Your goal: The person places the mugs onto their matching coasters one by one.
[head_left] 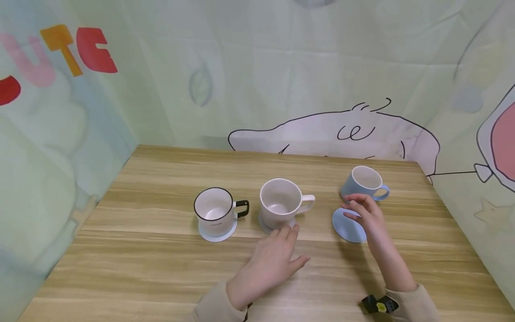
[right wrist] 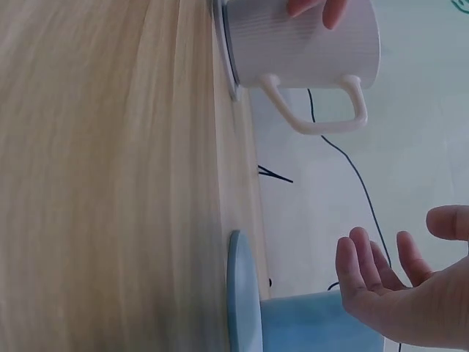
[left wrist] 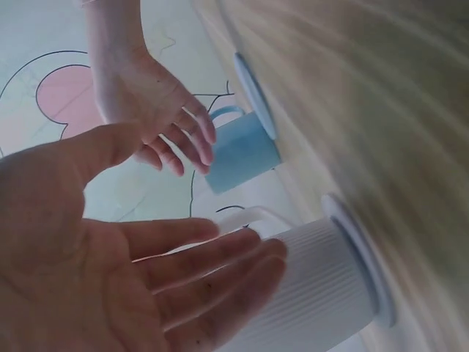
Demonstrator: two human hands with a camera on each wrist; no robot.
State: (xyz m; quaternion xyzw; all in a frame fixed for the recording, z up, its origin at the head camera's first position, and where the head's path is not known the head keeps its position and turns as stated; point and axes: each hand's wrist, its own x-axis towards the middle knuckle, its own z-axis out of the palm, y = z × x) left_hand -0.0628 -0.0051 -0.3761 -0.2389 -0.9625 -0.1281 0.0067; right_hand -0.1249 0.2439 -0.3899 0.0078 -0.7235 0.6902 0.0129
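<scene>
A white ribbed mug [head_left: 280, 202] stands upright on a pale round coaster [left wrist: 359, 257], its handle to the right. My left hand [head_left: 270, 261] is in front of it, fingers extended, fingertips right at the mug's lower side. Farther right, a light blue mug [head_left: 362, 183] stands on the table behind a flat blue coaster [head_left: 349, 226]. My right hand [head_left: 366, 213] hovers above that coaster, fingers loosely bent and holding nothing, partly covering the blue mug's lower front. The right wrist view shows its fingers [right wrist: 370, 268] close by the blue mug.
To the left, a white mug with black rim and black handle [head_left: 215, 210] stands on a pale coaster [head_left: 217, 235]. The wood-grain table [head_left: 161, 268] meets printed cloth walls [head_left: 257, 80] at its back and sides. A black wrist device [head_left: 380, 305] sits at the right sleeve.
</scene>
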